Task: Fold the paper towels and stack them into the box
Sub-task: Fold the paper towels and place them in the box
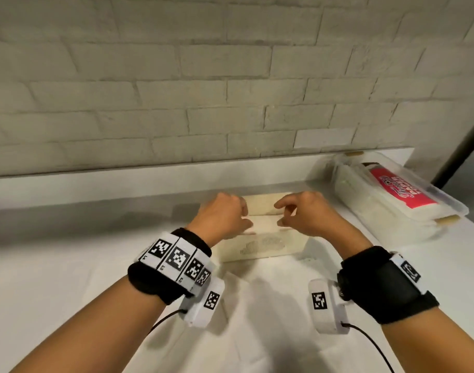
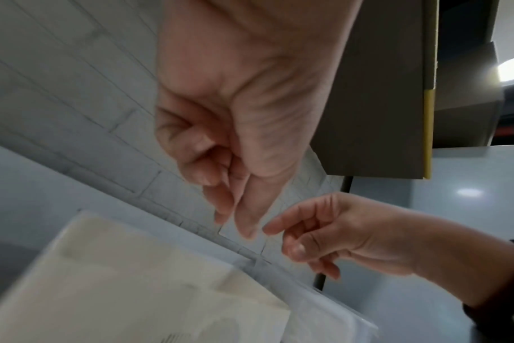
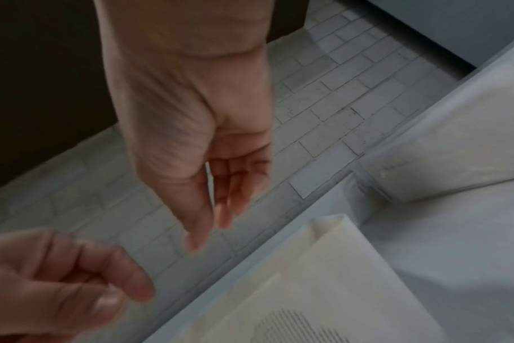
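A cream cardboard box (image 1: 262, 246) with a grey printed mark on its near side stands mid-table; it also shows as the box (image 2: 132, 290) and the box (image 3: 323, 290). Both hands hover just over its top, a short gap between them. My left hand (image 1: 245, 219) has loosely curled fingers and holds nothing, as the left hand (image 2: 235, 218) shows up close. My right hand (image 1: 281, 214) is relaxed and empty, its fingers (image 3: 209, 204) hanging straight. A white paper towel (image 1: 257, 305) lies spread on the table in front of the box.
A clear plastic pack of paper towels (image 1: 392, 200) with a pink label lies at the table's right rear corner, also seen as the pack (image 3: 455, 150). A white brick wall (image 1: 230, 90) runs close behind the table. The table's right edge is near the pack.
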`<state>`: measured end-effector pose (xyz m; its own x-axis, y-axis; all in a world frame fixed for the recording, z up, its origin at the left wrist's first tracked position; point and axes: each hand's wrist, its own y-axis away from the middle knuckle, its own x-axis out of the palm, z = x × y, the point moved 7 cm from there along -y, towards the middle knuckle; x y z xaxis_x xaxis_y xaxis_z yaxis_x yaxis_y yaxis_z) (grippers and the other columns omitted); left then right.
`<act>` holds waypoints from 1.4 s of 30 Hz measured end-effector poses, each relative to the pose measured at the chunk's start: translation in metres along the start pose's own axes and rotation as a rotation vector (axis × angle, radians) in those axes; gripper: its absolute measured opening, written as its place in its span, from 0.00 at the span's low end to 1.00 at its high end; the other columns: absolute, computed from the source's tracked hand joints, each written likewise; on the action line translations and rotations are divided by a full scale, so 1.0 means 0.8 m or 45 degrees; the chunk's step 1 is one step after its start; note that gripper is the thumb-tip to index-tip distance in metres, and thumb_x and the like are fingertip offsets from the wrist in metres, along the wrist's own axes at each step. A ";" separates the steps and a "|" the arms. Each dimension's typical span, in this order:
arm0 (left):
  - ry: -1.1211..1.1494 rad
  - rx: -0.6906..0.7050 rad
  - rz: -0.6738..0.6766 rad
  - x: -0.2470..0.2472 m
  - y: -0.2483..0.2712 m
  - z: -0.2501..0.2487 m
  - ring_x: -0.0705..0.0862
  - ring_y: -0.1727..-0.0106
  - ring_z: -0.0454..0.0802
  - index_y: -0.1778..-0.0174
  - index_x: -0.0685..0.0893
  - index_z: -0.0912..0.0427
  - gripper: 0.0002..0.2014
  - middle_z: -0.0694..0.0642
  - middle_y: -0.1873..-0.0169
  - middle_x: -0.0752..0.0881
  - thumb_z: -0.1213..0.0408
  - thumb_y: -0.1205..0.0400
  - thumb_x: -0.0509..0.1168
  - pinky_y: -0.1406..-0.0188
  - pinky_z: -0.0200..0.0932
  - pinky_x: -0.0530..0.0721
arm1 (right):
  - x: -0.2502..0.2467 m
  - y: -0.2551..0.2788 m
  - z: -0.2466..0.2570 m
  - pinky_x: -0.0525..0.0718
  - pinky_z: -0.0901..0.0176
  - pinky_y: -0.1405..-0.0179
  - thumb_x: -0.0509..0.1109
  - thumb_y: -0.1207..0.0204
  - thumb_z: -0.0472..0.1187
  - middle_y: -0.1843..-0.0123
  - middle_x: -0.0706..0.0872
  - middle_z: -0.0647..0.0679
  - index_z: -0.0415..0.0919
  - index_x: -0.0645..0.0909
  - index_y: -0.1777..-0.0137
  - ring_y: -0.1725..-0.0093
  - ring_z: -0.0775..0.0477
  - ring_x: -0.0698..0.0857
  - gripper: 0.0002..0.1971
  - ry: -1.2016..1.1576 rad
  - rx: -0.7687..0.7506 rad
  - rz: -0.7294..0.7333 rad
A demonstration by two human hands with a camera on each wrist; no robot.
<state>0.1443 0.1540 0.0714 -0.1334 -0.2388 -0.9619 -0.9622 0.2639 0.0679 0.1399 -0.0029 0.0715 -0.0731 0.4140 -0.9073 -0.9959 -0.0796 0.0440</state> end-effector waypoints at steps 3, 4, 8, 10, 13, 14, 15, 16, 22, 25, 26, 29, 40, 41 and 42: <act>0.110 -0.011 0.120 0.025 0.032 0.005 0.80 0.42 0.49 0.43 0.83 0.49 0.16 0.49 0.44 0.84 0.47 0.24 0.70 0.43 0.45 0.80 | 0.015 0.038 0.003 0.72 0.72 0.59 0.77 0.31 0.44 0.57 0.83 0.57 0.50 0.83 0.39 0.57 0.58 0.78 0.19 -0.051 -0.059 0.074; 0.126 -0.025 0.165 0.036 0.044 0.007 0.81 0.43 0.48 0.43 0.83 0.50 0.17 0.49 0.44 0.84 0.47 0.25 0.70 0.45 0.43 0.80 | 0.024 0.051 -0.002 0.73 0.72 0.60 0.78 0.31 0.43 0.57 0.83 0.56 0.50 0.83 0.39 0.58 0.57 0.79 0.20 -0.083 -0.039 0.111; 0.103 -0.100 0.424 0.095 0.080 0.018 0.81 0.49 0.48 0.37 0.81 0.59 0.23 0.53 0.45 0.81 0.49 0.24 0.70 0.60 0.36 0.76 | 0.065 0.090 -0.032 0.73 0.80 0.67 0.78 0.31 0.39 0.55 0.82 0.57 0.48 0.83 0.39 0.58 0.59 0.81 0.19 -0.147 0.061 0.223; 0.010 -0.119 0.546 0.125 0.095 0.025 0.82 0.43 0.52 0.35 0.80 0.63 0.27 0.58 0.40 0.81 0.49 0.23 0.70 0.58 0.37 0.76 | 0.091 0.110 -0.037 0.72 0.80 0.69 0.76 0.30 0.36 0.55 0.82 0.57 0.46 0.83 0.39 0.63 0.66 0.80 0.19 -0.119 0.069 0.327; 0.018 -0.190 0.567 0.151 0.105 0.040 0.80 0.37 0.54 0.30 0.74 0.62 0.32 0.58 0.34 0.78 0.49 0.26 0.72 0.50 0.41 0.78 | 0.129 0.129 -0.032 0.73 0.76 0.60 0.78 0.34 0.37 0.50 0.83 0.53 0.46 0.82 0.38 0.57 0.59 0.79 0.22 -0.007 0.027 0.483; 0.049 -0.215 0.553 0.156 0.107 0.043 0.79 0.36 0.54 0.29 0.72 0.61 0.34 0.58 0.33 0.76 0.50 0.27 0.73 0.47 0.42 0.78 | 0.138 0.134 -0.030 0.74 0.73 0.57 0.78 0.35 0.37 0.48 0.82 0.53 0.47 0.82 0.38 0.55 0.57 0.78 0.23 0.011 0.029 0.511; 0.086 -0.235 0.531 0.158 0.107 0.045 0.78 0.35 0.54 0.29 0.71 0.60 0.33 0.57 0.33 0.76 0.50 0.27 0.72 0.45 0.42 0.78 | 0.145 0.136 -0.029 0.74 0.71 0.55 0.78 0.35 0.38 0.47 0.82 0.53 0.47 0.81 0.37 0.53 0.56 0.78 0.24 0.017 0.032 0.529; 0.118 -0.253 0.515 0.159 0.107 0.046 0.78 0.36 0.54 0.30 0.73 0.60 0.32 0.57 0.34 0.77 0.49 0.27 0.72 0.45 0.41 0.78 | 0.150 0.138 -0.027 0.74 0.70 0.54 0.78 0.34 0.38 0.44 0.82 0.52 0.47 0.80 0.36 0.52 0.56 0.78 0.25 0.029 0.031 0.545; 0.272 -0.286 0.462 0.163 0.110 0.046 0.82 0.44 0.52 0.48 0.84 0.62 0.18 0.57 0.49 0.84 0.51 0.25 0.70 0.55 0.38 0.75 | 0.165 0.143 -0.021 0.79 0.64 0.46 0.77 0.32 0.40 0.40 0.81 0.50 0.46 0.79 0.34 0.43 0.50 0.82 0.25 0.089 0.000 0.561; 0.475 -0.290 0.409 0.158 0.111 0.042 0.84 0.48 0.52 0.50 0.82 0.59 0.13 0.55 0.54 0.85 0.55 0.25 0.71 0.52 0.40 0.77 | 0.164 0.142 -0.025 0.75 0.68 0.53 0.78 0.34 0.43 0.48 0.79 0.54 0.45 0.80 0.36 0.51 0.54 0.79 0.24 0.018 0.018 0.533; 0.572 -0.290 0.400 0.157 0.113 0.040 0.85 0.54 0.51 0.55 0.81 0.57 0.10 0.54 0.59 0.86 0.56 0.25 0.72 0.53 0.40 0.79 | 0.164 0.142 -0.026 0.73 0.69 0.54 0.78 0.34 0.45 0.49 0.79 0.55 0.45 0.81 0.37 0.52 0.55 0.78 0.24 0.017 0.016 0.530; 0.842 -0.292 0.377 0.155 0.120 0.031 0.85 0.72 0.47 0.61 0.77 0.56 0.08 0.54 0.69 0.86 0.63 0.24 0.71 0.64 0.39 0.83 | 0.157 0.136 -0.025 0.73 0.68 0.53 0.78 0.34 0.48 0.47 0.81 0.53 0.46 0.79 0.36 0.51 0.54 0.77 0.26 0.025 0.004 0.431; 1.241 -0.182 0.188 0.131 0.121 0.000 0.85 0.58 0.48 0.50 0.76 0.51 0.14 0.51 0.59 0.86 0.59 0.25 0.73 0.58 0.41 0.84 | 0.099 0.115 0.001 0.71 0.69 0.56 0.75 0.28 0.40 0.46 0.83 0.52 0.41 0.82 0.38 0.47 0.54 0.77 0.18 -0.338 -0.133 0.170; 1.249 -0.192 0.225 0.134 0.121 0.001 0.85 0.57 0.47 0.47 0.76 0.51 0.17 0.50 0.58 0.86 0.57 0.26 0.74 0.56 0.41 0.84 | 0.093 0.113 -0.004 0.70 0.69 0.54 0.75 0.28 0.39 0.46 0.82 0.54 0.41 0.82 0.38 0.47 0.56 0.76 0.18 -0.385 -0.105 0.145; 1.238 -0.189 0.270 0.137 0.122 0.002 0.85 0.57 0.48 0.45 0.76 0.52 0.19 0.50 0.58 0.86 0.57 0.27 0.75 0.55 0.42 0.83 | 0.086 0.111 -0.008 0.70 0.69 0.52 0.75 0.28 0.39 0.47 0.80 0.55 0.40 0.83 0.38 0.47 0.56 0.75 0.18 -0.425 -0.084 0.118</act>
<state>0.0363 0.1553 -0.0281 -0.3776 -0.8771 -0.2969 -0.9072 0.2862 0.3084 0.0466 0.0124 0.0103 -0.1879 0.6749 -0.7136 -0.9792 -0.1851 0.0828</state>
